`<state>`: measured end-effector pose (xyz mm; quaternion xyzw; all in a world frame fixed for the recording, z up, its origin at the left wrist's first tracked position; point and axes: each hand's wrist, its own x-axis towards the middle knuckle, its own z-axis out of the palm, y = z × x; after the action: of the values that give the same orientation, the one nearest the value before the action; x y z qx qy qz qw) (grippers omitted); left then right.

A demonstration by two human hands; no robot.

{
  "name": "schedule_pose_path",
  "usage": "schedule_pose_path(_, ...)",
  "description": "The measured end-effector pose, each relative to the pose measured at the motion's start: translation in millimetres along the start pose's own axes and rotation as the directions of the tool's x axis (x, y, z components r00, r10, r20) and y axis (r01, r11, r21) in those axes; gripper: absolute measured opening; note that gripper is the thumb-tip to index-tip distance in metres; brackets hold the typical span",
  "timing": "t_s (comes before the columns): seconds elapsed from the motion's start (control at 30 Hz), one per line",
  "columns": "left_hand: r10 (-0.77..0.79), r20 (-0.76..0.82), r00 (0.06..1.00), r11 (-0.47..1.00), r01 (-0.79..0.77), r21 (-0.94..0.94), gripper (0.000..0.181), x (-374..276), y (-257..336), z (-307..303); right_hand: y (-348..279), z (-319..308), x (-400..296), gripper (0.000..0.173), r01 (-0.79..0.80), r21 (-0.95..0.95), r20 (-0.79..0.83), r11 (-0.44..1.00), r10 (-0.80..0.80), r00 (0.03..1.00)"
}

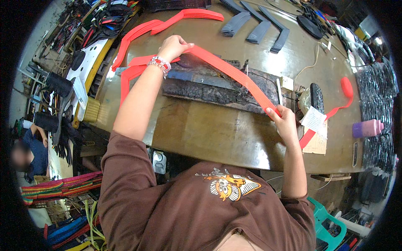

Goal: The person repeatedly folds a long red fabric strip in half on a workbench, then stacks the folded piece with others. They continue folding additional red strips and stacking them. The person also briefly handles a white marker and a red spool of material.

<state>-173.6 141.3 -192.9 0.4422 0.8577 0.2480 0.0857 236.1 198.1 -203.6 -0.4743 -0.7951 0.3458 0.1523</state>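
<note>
A stretch of red webbing strap (226,70) runs taut between both hands, slanting down to the right. My left hand (176,47), with a beaded bracelet at its wrist, pinches the upper end. My right hand (284,120) pinches the strap lower down, near the table's front edge. Beneath the strap lies a dark, worn metal fixture (204,94) with a small upright part. Further red strap passes under a paper note on the right and ends in a red roll (346,86). Cut red straps (133,69) lie beside my left forearm.
Stacked red straps (188,15) and grey straps (276,42) lie at the table's far side. A pink and purple bottle (367,128) stands right, beside plastic-wrapped stacks (377,94). A yellow container (91,109) is at the left. Another person (37,150) is far left.
</note>
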Motion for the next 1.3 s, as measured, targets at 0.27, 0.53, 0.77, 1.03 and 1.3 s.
schedule_pose_path(0.27,0.037,-0.072,0.997,0.998,-0.032,0.061,0.048,-6.4,2.5,-2.3,4.2,5.0,-4.3,0.042,0.03,0.056,-0.019,0.998,-0.029,0.999)
schedule_pose_path(0.53,-0.011,-0.209,0.978,0.994,0.034,0.104,0.04,-21.3,5.6,-16.8,15.3,0.7,-16.1,0.036,0.036,0.095,-0.137,0.995,-0.023,0.99)
schedule_pose_path(0.77,-0.348,-0.664,0.662,0.936,0.282,-0.209,0.034,-105.2,-115.5,-66.0,5.5,-36.9,-41.4,0.021,0.138,0.467,-0.184,0.873,-0.056,0.981)
schedule_pose_path(1.03,0.813,-0.443,0.378,0.495,-0.849,0.184,0.022,-127.8,53.6,6.2,-99.0,3.9,11.7,0.022,0.332,0.239,0.042,0.912,-0.351,0.935)
schedule_pose_path(1.3,0.76,-0.238,0.605,0.624,-0.579,0.525,0.025,-69.7,64.3,-11.3,-94.5,-42.4,18.9,0.022,0.422,-0.332,0.036,0.843,-0.436,0.899)
